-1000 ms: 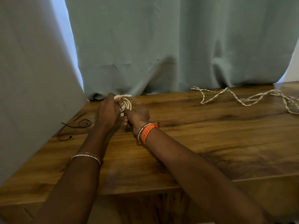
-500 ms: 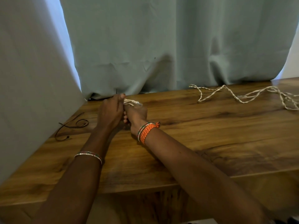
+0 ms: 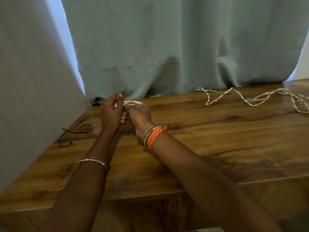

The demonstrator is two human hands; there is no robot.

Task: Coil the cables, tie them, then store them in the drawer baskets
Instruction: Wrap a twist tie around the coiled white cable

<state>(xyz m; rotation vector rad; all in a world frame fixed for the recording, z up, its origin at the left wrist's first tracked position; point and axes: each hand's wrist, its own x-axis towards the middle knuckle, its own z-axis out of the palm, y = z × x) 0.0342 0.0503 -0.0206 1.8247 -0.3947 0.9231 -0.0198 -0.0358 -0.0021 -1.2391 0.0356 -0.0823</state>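
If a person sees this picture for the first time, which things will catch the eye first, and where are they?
First, the two hands near the table's back left: the left hand and right hand together grip a white cable bundle. Next, the orange braided bracelet on the right wrist. Then a loose twisted white cable sprawls at back right of the wooden table, and a thin dark tie lies at left.

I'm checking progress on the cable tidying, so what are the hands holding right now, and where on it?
Both hold the white cable bundle: the right hand grips its middle, the left hand pinches its left end.
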